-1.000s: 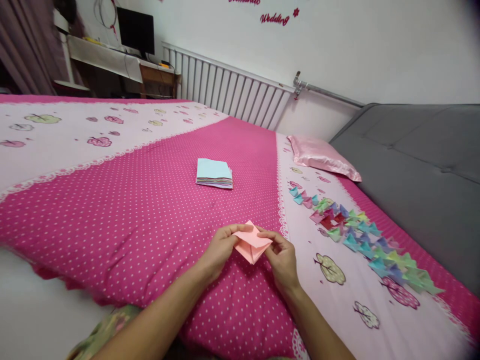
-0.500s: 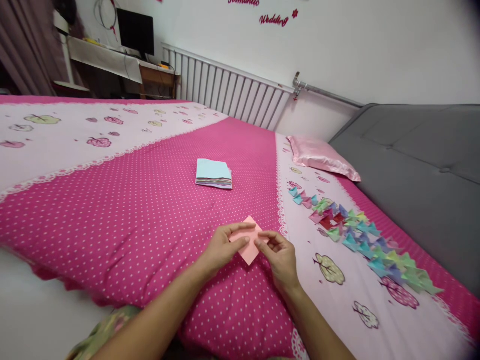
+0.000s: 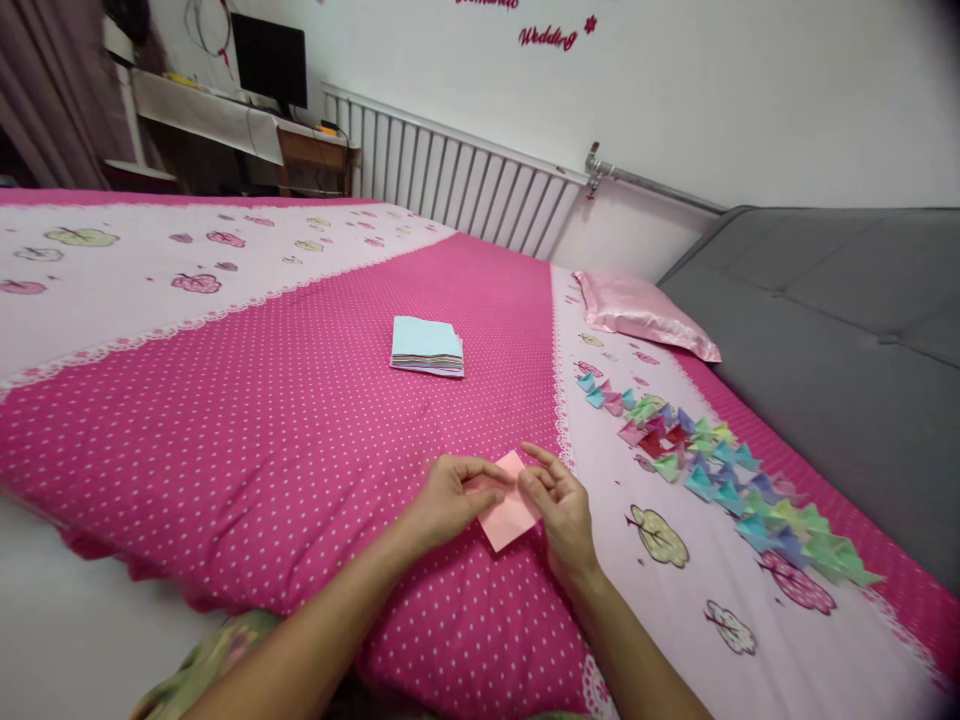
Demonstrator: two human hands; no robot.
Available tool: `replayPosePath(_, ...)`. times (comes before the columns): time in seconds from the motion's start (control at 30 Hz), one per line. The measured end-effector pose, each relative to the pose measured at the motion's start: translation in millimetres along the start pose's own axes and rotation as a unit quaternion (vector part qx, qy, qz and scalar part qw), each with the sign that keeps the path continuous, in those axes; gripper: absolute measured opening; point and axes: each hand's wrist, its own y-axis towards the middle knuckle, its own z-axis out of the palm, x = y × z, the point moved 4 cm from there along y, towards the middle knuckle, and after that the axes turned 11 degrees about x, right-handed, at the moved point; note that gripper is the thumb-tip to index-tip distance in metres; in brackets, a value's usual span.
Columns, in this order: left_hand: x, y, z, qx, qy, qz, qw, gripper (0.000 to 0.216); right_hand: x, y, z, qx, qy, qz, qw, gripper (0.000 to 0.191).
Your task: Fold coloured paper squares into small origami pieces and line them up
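A small pink sheet of origami paper (image 3: 510, 518) is held up above the bed, one corner pointing down toward me. My left hand (image 3: 451, 500) pinches its left side between thumb and fingers. At the upper right edge is my right hand (image 3: 559, 505), its thumb against the paper and its index finger raised a little away from it. My right fingers partly hide that edge. Beyond my hands, a stack of coloured paper squares (image 3: 427, 345) lies on the dotted bedspread, light blue on top.
Several folded paper shapes (image 3: 727, 478) in many colours stand in rows on the right side of the bedspread (image 3: 300, 420). Behind them are a pink pillow (image 3: 645, 315) and a grey headboard (image 3: 832, 300). A radiator (image 3: 450, 165) and a desk with a monitor (image 3: 268, 62) stand farther back.
The pink paper has turned and dropped slightly toward me. My right index finger has lifted off it, while my left hand keeps its pinch.
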Motion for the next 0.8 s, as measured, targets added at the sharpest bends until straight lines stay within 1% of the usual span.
replayPosePath(0.1, 1.5, -0.7, 2.8, 0.029, 0.031, 0.015, 0.999, 0.019, -2.5, 0.6, 2.3, 0.036, -0.012, 0.027, 0.999, 0.024)
replayPosePath(0.17, 1.9, -0.9, 3.2, 0.040, 0.046, 0.022, 0.998, 0.019, -3.8, 0.9, 2.5, 0.043, -0.025, 0.035, 0.998, 0.023)
replayPosePath(0.23, 1.8, -0.9, 3.2, 0.047, 0.054, 0.021, 0.997, 0.018, -5.4, 1.1, 1.5, 0.036, -0.023, 0.042, 0.998, 0.023)
replayPosePath(0.37, 0.6, -1.2, 4.1, 0.061, 0.062, 0.008, 0.996, 0.017, -8.2, 1.5, -2.9, -0.010, 0.009, 0.039, 0.999, 0.023)
replayPosePath(0.47, 0.0, -1.1, 4.2, 0.056, 0.065, -0.001, 0.996, 0.017, -9.6, 2.1, -6.7, -0.049, 0.042, 0.035, 0.997, 0.021)
replayPosePath(0.57, 0.6, -0.7, 4.7, 0.055, 0.046, -0.009, 0.997, 0.017, -9.8, 2.8, -10.6, -0.085, 0.075, 0.028, 0.993, 0.020)
replayPosePath(0.7, 1.1, -0.6, 4.6, 0.054, 0.021, -0.027, 0.998, 0.017, -10.4, 4.8, -16.4, -0.121, 0.092, 0.022, 0.988, 0.021)
replayPosePath(0.8, 0.0, -0.8, 3.8, 0.058, 0.023, -0.041, 0.997, 0.016, -11.3, 5.9, -21.4, -0.148, 0.101, 0.017, 0.984, 0.022)
